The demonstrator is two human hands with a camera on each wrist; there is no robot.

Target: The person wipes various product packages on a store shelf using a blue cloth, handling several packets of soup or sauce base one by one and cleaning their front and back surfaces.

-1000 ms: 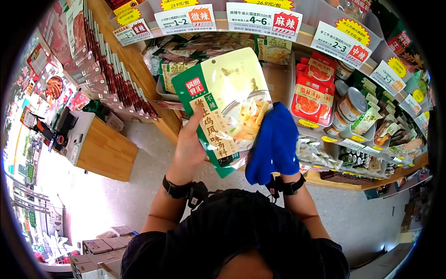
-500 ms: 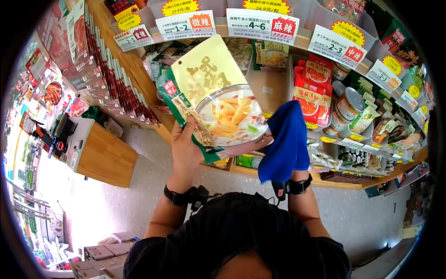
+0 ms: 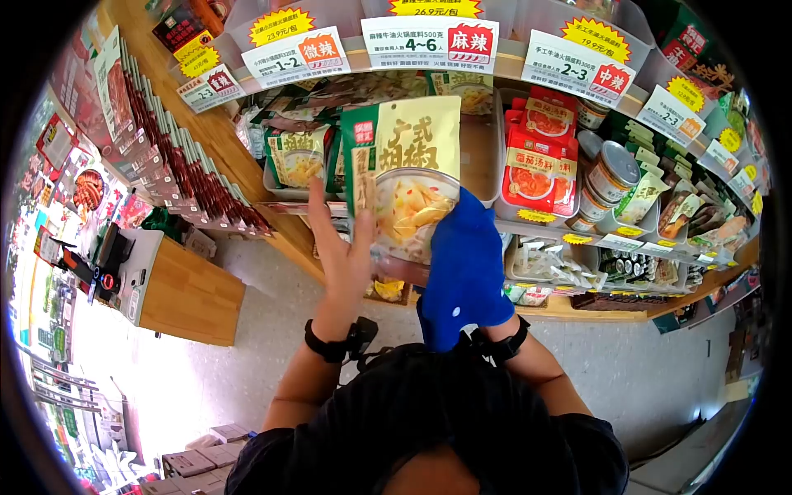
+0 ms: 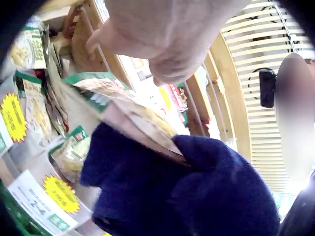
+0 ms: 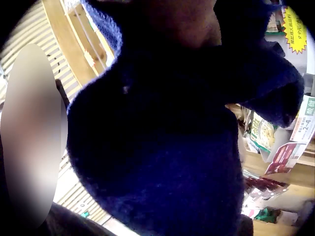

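Observation:
In the head view a green and cream soup-seasoning pouch (image 3: 417, 186) stands nearly upright before the shelf, its printed front showing. A blue cloth (image 3: 466, 276) drapes over my right hand (image 5: 182, 22), and through it that hand grips the pouch's lower right edge. The cloth hides most of the right hand's fingers. My left hand (image 3: 338, 260) is at the pouch's left side with its fingers spread. In the left wrist view, a gap shows between that hand and the pouch, whose bottom edge sits in a fold of cloth.
Similar pouches (image 3: 297, 161) fill a bin behind. Red packets (image 3: 540, 177) and stacked cans (image 3: 615, 173) stand to the right. Price cards (image 3: 429, 45) line the upper shelf edge. Hanging packs (image 3: 161, 136) are at left, above a wooden counter (image 3: 194, 285).
The left hand has let go of the pouch and spread its fingers. The pouch has turned more upright, and the cloth-covered right hand has moved left onto its lower right edge.

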